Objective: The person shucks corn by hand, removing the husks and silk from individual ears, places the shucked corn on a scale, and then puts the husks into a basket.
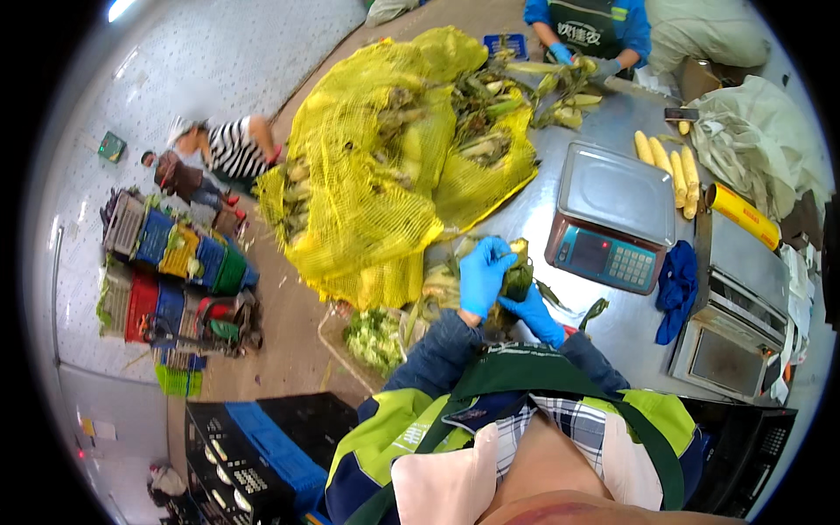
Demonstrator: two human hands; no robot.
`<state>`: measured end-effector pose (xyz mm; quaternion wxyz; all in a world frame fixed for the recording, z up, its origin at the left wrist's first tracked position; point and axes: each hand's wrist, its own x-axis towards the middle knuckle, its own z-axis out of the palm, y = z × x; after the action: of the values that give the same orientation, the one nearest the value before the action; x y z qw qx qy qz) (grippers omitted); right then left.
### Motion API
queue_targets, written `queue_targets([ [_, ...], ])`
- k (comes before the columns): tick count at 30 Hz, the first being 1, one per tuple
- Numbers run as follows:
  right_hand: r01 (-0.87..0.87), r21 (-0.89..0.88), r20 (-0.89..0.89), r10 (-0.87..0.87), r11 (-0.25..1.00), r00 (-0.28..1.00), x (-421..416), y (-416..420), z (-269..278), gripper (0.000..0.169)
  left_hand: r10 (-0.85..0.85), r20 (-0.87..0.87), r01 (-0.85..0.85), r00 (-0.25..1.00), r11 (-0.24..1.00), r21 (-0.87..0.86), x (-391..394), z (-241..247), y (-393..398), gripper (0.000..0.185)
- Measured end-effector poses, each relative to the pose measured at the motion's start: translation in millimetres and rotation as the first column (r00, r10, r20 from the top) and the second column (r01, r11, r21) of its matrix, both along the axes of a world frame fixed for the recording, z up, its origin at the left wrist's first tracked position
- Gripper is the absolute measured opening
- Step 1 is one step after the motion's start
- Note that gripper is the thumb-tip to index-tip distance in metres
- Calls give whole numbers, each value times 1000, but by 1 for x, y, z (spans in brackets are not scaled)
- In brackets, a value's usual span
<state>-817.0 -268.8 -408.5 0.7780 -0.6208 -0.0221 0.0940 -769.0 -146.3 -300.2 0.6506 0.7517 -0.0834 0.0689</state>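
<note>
Both my hands wear blue gloves and meet low over the near part of a metal table (610,321). My left hand (484,275) has its fingers closed at the upper end of a corn ear in green husk (518,279). From below, my right hand (535,315) supports the same ear, its fingertips partly hidden behind the leaves. Loose husks (443,289) lie beside my left hand. Beyond it rest yellow mesh sacks (367,170) filled with unhusked corn. Several peeled corn cobs (679,177) lie past a digital scale (613,216) on the right.
A co-worker (590,33) in blue gloves handles corn across the table. A wrapping machine (735,315), a yellow film roll (745,215) and a blue cloth (677,292) are at right. A bin of leafy scraps (341,357) stands at lower left, with black crates (216,453) nearer. Stacked coloured crates (177,256) stand far left.
</note>
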Motion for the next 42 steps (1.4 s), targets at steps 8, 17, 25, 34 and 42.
queue_targets([
  [8,52,508,-157,34,860,987,11,-17,40,37,-99,-8,97,995,984,-149,-27,-3,-12,12],
  [17,-21,515,35,4,857,999,41,-30,110,41,-243,180,273,953,948,-162,2,59,-36,4],
  [25,224,540,-172,-154,811,973,78,-47,93,48,-262,-104,182,959,857,-482,-18,41,-38,10],
  [34,184,580,-107,-149,794,983,99,-74,138,55,-283,-272,275,920,959,-67,-94,8,42,5],
  [42,-249,607,294,78,754,953,108,-60,155,74,-386,-53,385,921,923,-18,-9,0,7,42],
])
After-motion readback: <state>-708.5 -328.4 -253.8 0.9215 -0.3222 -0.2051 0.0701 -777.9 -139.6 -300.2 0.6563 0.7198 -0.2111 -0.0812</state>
